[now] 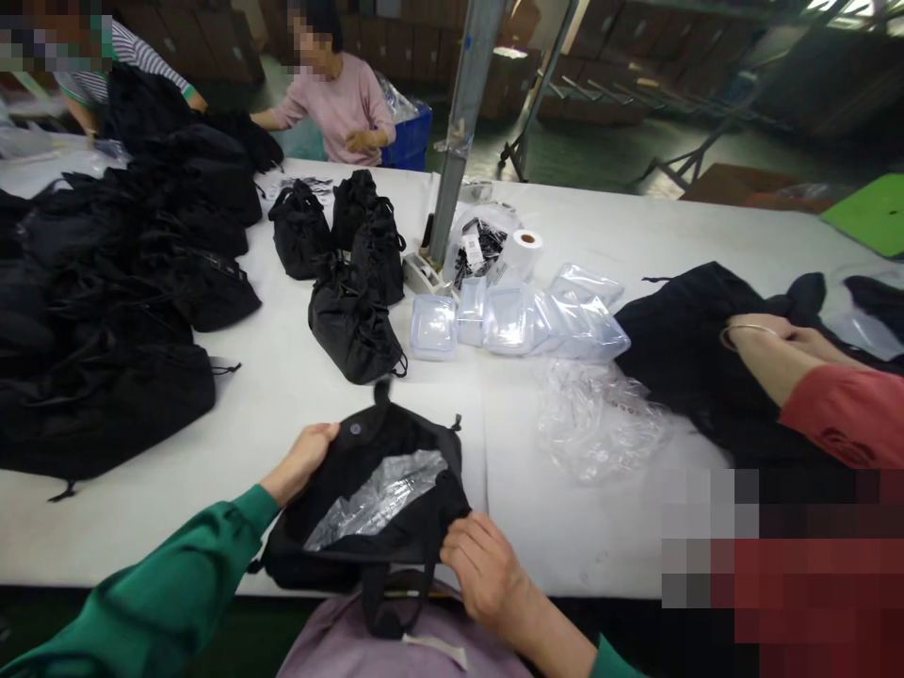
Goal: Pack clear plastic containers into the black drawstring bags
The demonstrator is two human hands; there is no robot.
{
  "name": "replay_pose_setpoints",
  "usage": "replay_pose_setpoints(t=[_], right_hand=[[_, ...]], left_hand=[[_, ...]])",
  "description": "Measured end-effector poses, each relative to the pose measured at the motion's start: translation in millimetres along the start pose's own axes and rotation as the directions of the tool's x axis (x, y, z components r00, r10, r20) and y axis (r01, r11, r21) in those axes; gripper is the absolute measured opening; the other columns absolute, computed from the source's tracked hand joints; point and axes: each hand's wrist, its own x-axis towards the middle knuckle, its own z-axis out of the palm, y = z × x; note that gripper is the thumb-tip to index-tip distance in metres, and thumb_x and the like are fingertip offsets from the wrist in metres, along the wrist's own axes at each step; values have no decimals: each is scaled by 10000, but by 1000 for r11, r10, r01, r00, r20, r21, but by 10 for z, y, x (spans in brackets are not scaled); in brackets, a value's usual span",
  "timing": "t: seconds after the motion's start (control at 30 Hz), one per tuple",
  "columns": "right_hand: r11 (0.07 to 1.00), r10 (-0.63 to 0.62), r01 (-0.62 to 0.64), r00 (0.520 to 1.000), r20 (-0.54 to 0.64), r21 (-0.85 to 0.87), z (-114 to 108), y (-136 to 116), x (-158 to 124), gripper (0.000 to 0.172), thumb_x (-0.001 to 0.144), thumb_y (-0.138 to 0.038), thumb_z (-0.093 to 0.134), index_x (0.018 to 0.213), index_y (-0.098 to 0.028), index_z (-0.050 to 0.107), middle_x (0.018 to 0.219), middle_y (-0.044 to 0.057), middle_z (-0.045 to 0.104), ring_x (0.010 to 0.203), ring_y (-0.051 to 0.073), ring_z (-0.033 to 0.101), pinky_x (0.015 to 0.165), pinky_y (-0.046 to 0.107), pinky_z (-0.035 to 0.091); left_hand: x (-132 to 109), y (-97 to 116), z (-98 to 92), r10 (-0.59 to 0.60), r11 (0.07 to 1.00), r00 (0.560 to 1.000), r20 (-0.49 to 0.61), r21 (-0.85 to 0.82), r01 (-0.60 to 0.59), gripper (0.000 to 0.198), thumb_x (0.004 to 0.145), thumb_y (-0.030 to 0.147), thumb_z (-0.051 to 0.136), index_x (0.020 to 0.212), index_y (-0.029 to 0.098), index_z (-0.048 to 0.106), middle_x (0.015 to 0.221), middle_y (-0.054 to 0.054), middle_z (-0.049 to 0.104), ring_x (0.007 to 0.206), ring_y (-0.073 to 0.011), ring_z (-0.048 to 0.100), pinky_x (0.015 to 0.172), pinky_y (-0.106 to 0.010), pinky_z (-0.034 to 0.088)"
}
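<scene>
A black fabric bag (303,556) lies at the table's front edge with its mouth spread wide. Crumpled clear plastic (385,494) shows inside it. My left hand (303,461) grips the bag's rim on the far left side. On the near right, my right hand (484,570) has its fingers closed on the same rim. One strap of the bag hangs over the front edge toward my lap. Beyond it stand several filled black drawstring bags (353,325).
Many black bags (113,377) are heaped at left. Clear plastic cases (519,320), a white roll (526,252) and crumpled plastic film (600,419) lie right of centre, near a metal post (462,132). A co-worker's red sleeve (847,414) reaches in at right; other people stand across the table.
</scene>
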Motion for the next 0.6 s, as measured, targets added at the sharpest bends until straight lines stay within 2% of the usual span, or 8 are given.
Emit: replay_pose_setpoints(t=[0.07,0.17,0.33,0.43,0.47,0.5,0.57,0.6], right_hand=[[999,50,-50,999,18,-3,-1,5,-222,332,939,-49,285,853,-148,590,780,74,629,795,181,566,782,358,455],[994,106,-106,994,10,-25,47,30,-389,321,924,-39,297,897,-145,599,841,84,638,829,190,560,807,368,436],[969,120,-95,988,100,-227,261,63,-179,294,902,-62,436,1147,-69,598,807,92,612,785,219,535,790,397,427],[933,163,-76,961,223,-352,432,72,-21,191,832,-57,570,987,-117,665,699,56,561,692,215,497,697,378,411],[933,167,-64,949,267,-355,485,67,20,110,814,-67,607,871,-140,667,709,60,564,716,221,508,698,375,410],[938,154,-44,942,297,-345,530,56,59,66,807,-88,636,794,-151,650,755,72,585,776,235,528,726,380,416],[948,102,5,942,320,-318,591,13,135,32,826,-126,648,803,-146,639,894,102,628,926,265,545,831,406,418],[950,70,36,943,326,-309,602,-18,173,14,840,-126,634,843,-139,639,924,107,638,950,265,546,861,413,411]], left_hand=[[81,15,-213,-1,1000,999,-50,8,2,349,611,493,656,641,162,548,525,-21,575,500,-172,520,494,-260,389],[148,52,-363,7,999,1000,-1,42,-6,291,600,414,680,640,144,580,588,-63,623,560,-201,572,544,-287,452],[73,386,-287,120,979,990,-81,175,-104,260,672,395,649,677,138,612,667,-74,631,619,-220,583,577,-306,461],[-270,684,-91,407,887,898,-166,307,-345,221,724,301,638,905,175,630,869,-39,642,794,-196,593,709,-277,466],[-408,737,11,520,812,850,-89,363,-458,240,756,258,608,986,192,622,924,-30,643,830,-184,595,746,-269,464],[-532,748,129,550,746,830,98,390,-540,233,790,208,553,1012,202,625,909,-22,649,806,-171,600,748,-265,464],[-675,628,395,347,719,777,525,383,-580,280,776,88,443,929,197,652,782,-11,652,688,-157,595,681,-263,457],[-676,509,527,221,719,745,630,411,-561,274,723,44,442,817,188,654,722,-13,641,651,-159,580,665,-269,446]])
